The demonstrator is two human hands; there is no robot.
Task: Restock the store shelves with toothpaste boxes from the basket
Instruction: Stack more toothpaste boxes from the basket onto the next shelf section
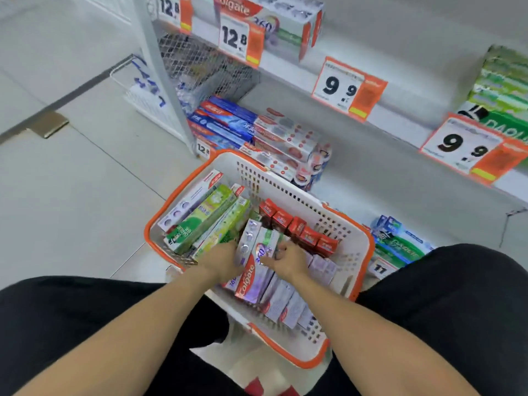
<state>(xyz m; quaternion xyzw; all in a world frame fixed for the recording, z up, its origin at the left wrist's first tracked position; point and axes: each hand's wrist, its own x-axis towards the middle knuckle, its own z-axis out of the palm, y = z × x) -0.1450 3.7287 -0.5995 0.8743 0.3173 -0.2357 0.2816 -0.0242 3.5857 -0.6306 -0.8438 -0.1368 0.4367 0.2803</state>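
Pick step — both hands are down in the white perforated plastic basket with orange rim (297,192), which sits on the floor against the white store shelving (371,172). The left hand (221,260) curls around the left edge of a long lilac-and-red Colgate 360 toothpaste box (258,265) that lies tilted on top of the load. The right hand (288,260) pinches the same box from its right side, fingers bent on it. So both hands are clamped on one box, not yet lifted clear.

Green toothpaste boxes (208,218) lie to the left in the basket and small red cartons (300,228) to the right, with more lilac boxes below. The matching Colgate 360 stock (274,27) sits on the upper shelf behind the 12.8 price tag (234,38) — likely destination. Next move probably calls for lifting the box free of its neighbours, then carrying it up and sliding it in beside that stock.
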